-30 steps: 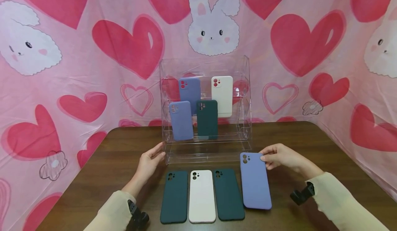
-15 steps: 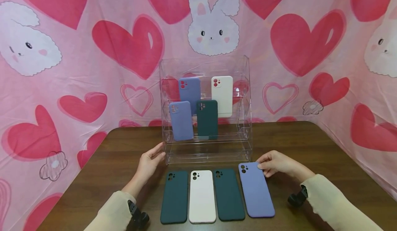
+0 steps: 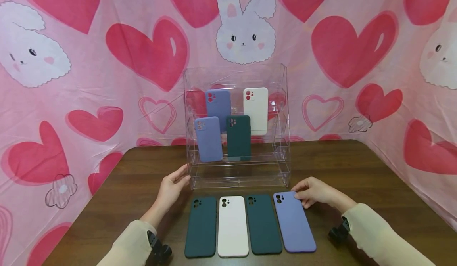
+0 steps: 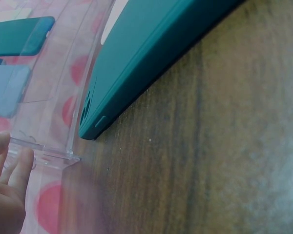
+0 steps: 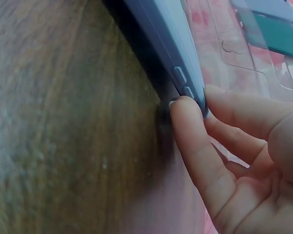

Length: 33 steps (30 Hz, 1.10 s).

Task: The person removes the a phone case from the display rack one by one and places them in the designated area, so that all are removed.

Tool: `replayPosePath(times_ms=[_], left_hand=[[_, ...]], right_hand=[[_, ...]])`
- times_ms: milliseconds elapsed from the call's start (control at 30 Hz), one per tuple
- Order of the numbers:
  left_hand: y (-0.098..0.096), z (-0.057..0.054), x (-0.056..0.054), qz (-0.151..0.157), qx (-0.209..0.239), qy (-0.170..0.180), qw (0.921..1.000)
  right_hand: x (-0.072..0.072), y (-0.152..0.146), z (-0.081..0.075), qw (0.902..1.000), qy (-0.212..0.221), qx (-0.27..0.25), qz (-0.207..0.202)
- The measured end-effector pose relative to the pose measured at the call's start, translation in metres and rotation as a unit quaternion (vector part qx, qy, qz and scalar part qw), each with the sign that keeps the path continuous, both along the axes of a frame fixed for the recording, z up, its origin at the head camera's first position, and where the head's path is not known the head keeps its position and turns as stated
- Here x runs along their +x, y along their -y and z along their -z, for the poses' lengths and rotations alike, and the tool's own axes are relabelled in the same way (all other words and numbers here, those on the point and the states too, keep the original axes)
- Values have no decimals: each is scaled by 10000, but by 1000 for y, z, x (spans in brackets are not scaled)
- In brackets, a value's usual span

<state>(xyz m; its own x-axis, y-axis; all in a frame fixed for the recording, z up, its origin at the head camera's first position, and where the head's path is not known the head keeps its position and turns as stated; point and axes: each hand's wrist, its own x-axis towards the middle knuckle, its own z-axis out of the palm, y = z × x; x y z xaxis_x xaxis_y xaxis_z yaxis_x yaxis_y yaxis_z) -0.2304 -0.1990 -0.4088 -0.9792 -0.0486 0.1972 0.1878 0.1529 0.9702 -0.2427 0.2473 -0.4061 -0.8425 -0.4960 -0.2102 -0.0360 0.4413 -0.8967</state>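
In the head view, my right hand [image 3: 315, 192] pinches the top right corner of a purple phone case [image 3: 295, 223] between thumb and finger. The case lies tilted slightly at the right end of a row on the table. In the right wrist view, the thumb and fingertips meet at the corner of the purple case [image 5: 168, 46], beside its side buttons. My left hand [image 3: 170, 188] holds the lower left edge of a clear acrylic display stand [image 3: 237, 182]. Left of the purple case lie a dark green case [image 3: 264, 224], a white case [image 3: 233, 226] and another dark green case [image 3: 200, 227].
On the stand's tiers stand a purple case [image 3: 210, 139] and a green case [image 3: 238, 137] in front. Behind them are another purple case [image 3: 219, 101] and a white case [image 3: 256, 111]. The brown wooden table [image 3: 146, 171] meets a pink heart-patterned cloth [image 3: 200, 40] at the back.
My right hand has lowered the purple phone case from a raised tilt down onto the table, toward me, beside the green one. The left hand has stayed at the stand.
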Motion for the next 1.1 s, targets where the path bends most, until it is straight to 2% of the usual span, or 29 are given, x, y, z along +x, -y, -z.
replayPosePath(times_ms=[333, 733, 900, 1100], left_hand=[[1, 0, -1, 33, 103, 52, 9999], [0, 2, -1, -11, 46, 49, 10000], [1, 3, -2, -31, -15, 127, 9999], [1, 3, -2, -54, -46, 108, 9999]], right_hand=[[-2, 2, 2, 9997, -162, 138, 97], [0, 0, -1, 9997, -222, 4, 73], [0, -3, -12, 9993, -370, -37, 36], [0, -6, -36, 9979, -610, -173, 120]])
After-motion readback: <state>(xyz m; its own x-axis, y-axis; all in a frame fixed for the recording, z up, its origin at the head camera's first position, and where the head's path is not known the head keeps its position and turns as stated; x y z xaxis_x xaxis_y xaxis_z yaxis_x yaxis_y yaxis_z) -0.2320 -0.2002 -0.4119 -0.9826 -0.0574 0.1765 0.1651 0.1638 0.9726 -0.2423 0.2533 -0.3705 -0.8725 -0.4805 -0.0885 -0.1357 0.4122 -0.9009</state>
